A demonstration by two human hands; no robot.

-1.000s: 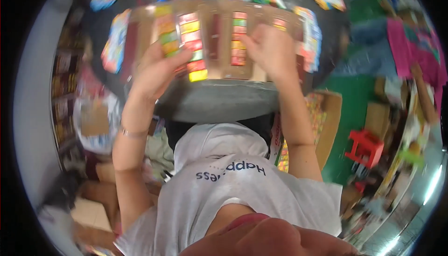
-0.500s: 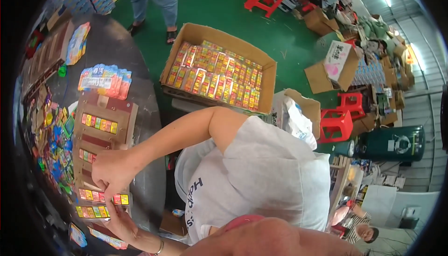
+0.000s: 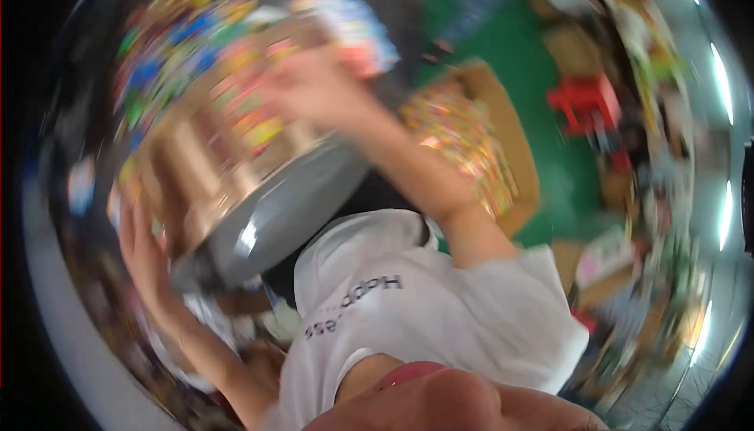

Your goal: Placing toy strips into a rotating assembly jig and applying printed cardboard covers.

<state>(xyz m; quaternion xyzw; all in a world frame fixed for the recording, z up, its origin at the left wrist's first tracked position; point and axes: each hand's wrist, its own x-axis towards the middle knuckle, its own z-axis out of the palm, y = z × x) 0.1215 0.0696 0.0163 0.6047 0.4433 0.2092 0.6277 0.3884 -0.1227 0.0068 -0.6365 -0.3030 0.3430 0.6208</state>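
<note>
a: where are the hands?
b: the right hand [image 3: 314,89] is hovering over the tray's [image 3: 184,164] right part, or touching it, by a row of blocks [image 3: 255,128]. i'm not telling which. the left hand [image 3: 141,254] is resting by the tray's left end.
a: are they holding anything?
b: i can't tell. blur is hiding the right fingertips. the left fingers are looking straight, but colours are mixing beside them.
a: and the tray?
b: it is lying along the table's [image 3: 275,215] near edge. cards [image 3: 353,26] are sitting by its right end, and a bright pile [image 3: 173,46] is lying past its far edge.
a: what could be going wrong?
b: a bump from the right hand could be knocking blocks crooked. a hard push could be tipping the tray off the near edge.
a: what is hiding?
b: the right hand is covering some tray. blur is smearing the blocks, and the view's top is cutting off the table's far side.
</note>
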